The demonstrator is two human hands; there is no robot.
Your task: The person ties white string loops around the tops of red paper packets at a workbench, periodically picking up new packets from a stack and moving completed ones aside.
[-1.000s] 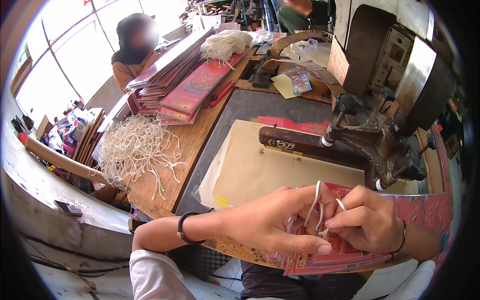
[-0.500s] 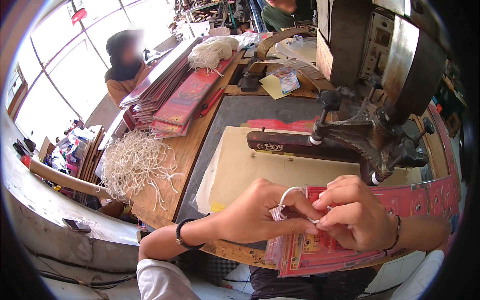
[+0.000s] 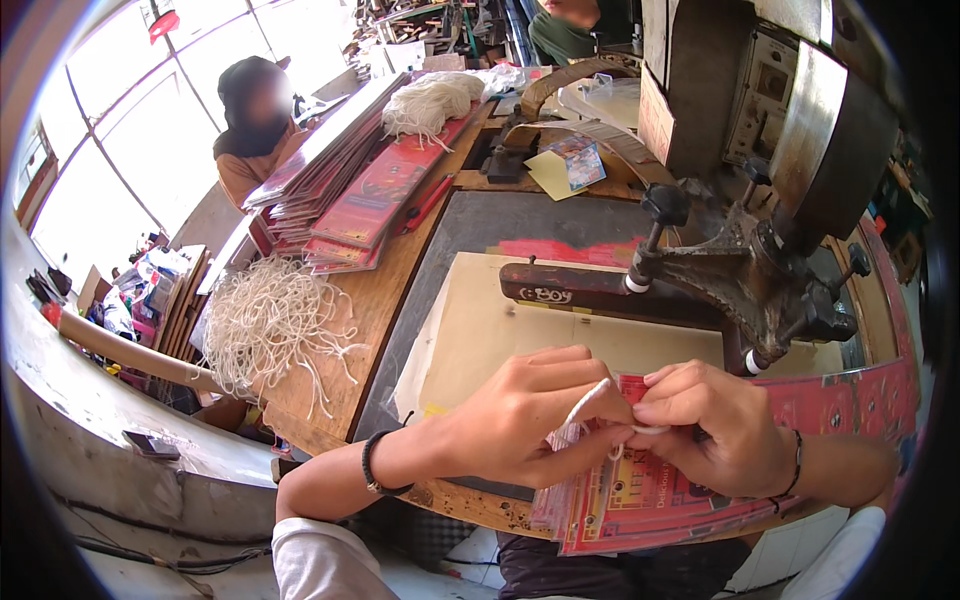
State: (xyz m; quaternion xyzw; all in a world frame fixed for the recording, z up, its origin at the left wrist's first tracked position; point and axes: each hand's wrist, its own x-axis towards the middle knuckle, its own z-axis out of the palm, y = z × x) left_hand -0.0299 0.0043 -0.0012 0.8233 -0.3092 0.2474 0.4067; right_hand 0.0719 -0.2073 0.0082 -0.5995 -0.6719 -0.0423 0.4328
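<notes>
My left hand (image 3: 535,418) and my right hand (image 3: 715,425) meet at the table's near edge, fingertips almost touching. Between them they pinch a short white cord (image 3: 588,402); part of it loops over my left fingers, and a small piece hangs below the fingertips. Both hands are closed on the cord, though the fingers cover some of it. Directly underneath lies a stack of red printed cards (image 3: 640,510) with clear plastic edges and small holes near the ends. Whether the cord passes through a hole cannot be seen.
A tangled heap of white cords (image 3: 270,325) lies on the wooden table at left, with a stack of long red cards (image 3: 365,200) behind it. A metal press (image 3: 750,260) stands over the board at right. One person (image 3: 255,130) sits at the far left, another (image 3: 575,35) farther back.
The fingertips have shifted slightly. More cord now stretches between them at the right hand, a short piece dangles below, and the loop over my left fingers lies flatter.
</notes>
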